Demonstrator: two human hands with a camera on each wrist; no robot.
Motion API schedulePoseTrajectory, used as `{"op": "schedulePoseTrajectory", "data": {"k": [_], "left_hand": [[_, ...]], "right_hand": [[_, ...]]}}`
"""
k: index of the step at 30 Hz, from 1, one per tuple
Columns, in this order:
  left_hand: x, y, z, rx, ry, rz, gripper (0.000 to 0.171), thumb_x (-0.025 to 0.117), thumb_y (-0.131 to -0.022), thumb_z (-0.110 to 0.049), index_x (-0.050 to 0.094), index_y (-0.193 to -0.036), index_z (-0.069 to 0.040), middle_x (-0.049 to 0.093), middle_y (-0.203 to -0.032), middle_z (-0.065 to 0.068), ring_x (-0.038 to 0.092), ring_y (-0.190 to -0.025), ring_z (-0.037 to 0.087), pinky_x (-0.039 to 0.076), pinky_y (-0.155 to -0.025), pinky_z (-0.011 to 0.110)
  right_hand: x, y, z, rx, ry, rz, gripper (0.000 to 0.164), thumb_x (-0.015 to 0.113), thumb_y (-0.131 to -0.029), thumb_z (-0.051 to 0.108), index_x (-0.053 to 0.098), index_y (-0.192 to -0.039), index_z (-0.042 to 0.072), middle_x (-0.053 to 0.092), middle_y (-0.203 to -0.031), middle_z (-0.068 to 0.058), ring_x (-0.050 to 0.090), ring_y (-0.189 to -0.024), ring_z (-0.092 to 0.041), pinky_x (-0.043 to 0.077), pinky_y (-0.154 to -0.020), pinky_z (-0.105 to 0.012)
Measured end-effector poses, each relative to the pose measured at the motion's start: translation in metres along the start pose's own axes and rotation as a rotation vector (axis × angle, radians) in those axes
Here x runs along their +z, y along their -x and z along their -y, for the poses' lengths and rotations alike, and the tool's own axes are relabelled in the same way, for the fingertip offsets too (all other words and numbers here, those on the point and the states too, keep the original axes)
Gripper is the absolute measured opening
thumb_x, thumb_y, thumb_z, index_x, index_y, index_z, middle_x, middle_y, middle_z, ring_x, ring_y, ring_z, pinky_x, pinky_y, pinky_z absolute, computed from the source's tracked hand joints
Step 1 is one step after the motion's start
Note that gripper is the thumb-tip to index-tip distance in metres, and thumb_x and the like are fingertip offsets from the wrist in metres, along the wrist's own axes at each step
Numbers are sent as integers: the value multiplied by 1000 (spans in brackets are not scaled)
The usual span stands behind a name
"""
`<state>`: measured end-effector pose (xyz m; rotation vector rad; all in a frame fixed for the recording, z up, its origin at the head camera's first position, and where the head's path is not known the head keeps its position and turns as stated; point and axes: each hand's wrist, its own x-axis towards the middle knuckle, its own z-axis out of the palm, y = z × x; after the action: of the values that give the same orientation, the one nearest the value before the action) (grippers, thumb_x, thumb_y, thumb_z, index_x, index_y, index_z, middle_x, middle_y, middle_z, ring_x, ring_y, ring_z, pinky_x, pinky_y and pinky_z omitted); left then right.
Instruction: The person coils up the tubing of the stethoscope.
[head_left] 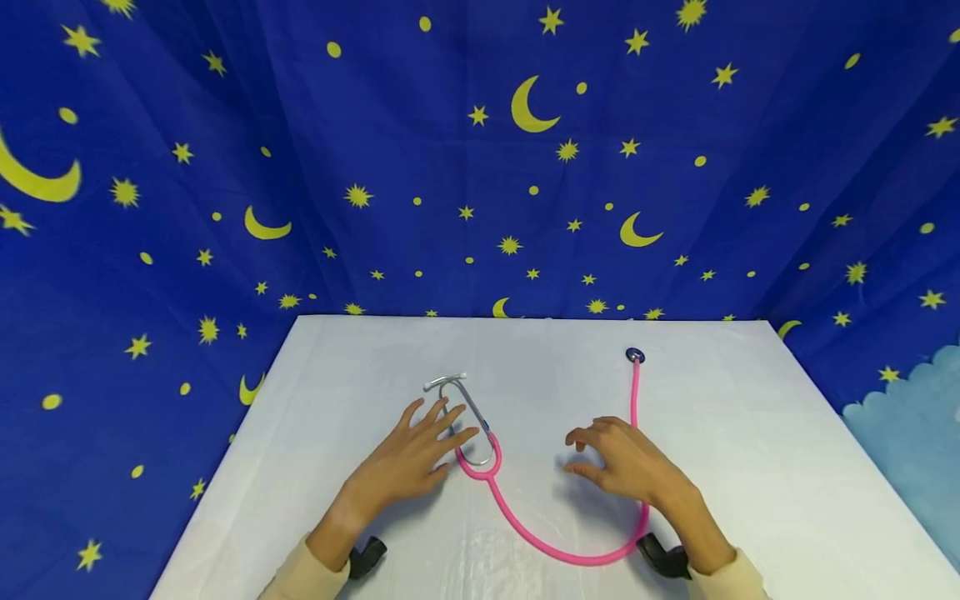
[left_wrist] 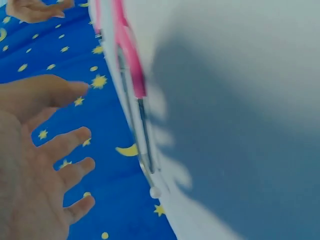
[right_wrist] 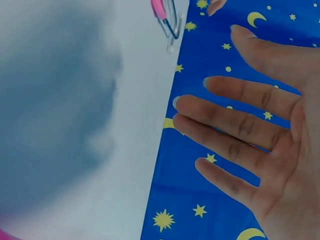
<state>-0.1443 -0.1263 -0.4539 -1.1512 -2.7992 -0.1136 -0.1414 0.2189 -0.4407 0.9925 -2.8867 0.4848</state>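
A stethoscope with pink tubing [head_left: 551, 550] lies on the white table. Its metal ear tubes [head_left: 474, 404] are at the left, partly covered by my left hand in the head view, and its dark chest piece [head_left: 635, 355] is at the far right. My left hand [head_left: 412, 458] hovers above the table by the ear tubes, fingers spread, holding nothing; the left wrist view shows a gap between the fingers and the ear tubes [left_wrist: 143, 130]. Over the right stretch of tubing is my right hand [head_left: 626, 458], fingers loosely bent and nothing in them.
The white table [head_left: 360, 350] carries the stethoscope. Blue cloth [head_left: 450, 167] with yellow moons and stars hangs behind and at both sides. A black strap piece [head_left: 367, 557] sits at the left wrist and another black piece [head_left: 663, 557] at the right wrist.
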Motion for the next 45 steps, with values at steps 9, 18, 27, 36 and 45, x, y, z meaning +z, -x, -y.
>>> {"op": "schedulePoseTrajectory", "data": {"k": [9,18,27,36,45], "left_hand": [[-1,-15,14,79,-74,71,61,70,-87,-19,49,-144,-25,42,-152,13,37,-141,37,26,-113,59],[6,-23,10,105,-32,97,70,69,-84,-6,46,-146,-26,35,-156,12,34,-143,36,27,-113,59],[13,-23,17,103,-26,54,72,70,-85,-6,41,-149,-22,29,-158,15,32,-143,38,28,-113,58],[20,-24,20,87,6,102,72,64,-88,-3,38,-151,-24,28,-159,11,30,-145,34,25,-115,56],[18,-28,25,89,-20,134,75,64,-86,-1,35,-152,-23,29,-159,12,30,-145,34,24,-115,56]], "right_hand": [[6,2,0,-24,-50,108,27,73,-86,33,73,-105,14,70,-88,10,65,-89,-10,50,-92,-41],[19,11,10,-41,-62,266,36,74,-83,42,72,-110,19,67,-93,15,60,-90,-4,48,-89,-35],[27,16,23,-40,-59,319,44,75,-79,51,70,-110,20,58,-90,17,53,-83,3,48,-85,-31],[32,15,32,-65,-1,334,44,74,-79,50,67,-112,21,56,-94,15,49,-84,1,48,-85,-31],[35,17,39,-85,55,340,49,71,-79,57,66,-113,22,58,-99,14,54,-89,-4,48,-91,-36]]}}
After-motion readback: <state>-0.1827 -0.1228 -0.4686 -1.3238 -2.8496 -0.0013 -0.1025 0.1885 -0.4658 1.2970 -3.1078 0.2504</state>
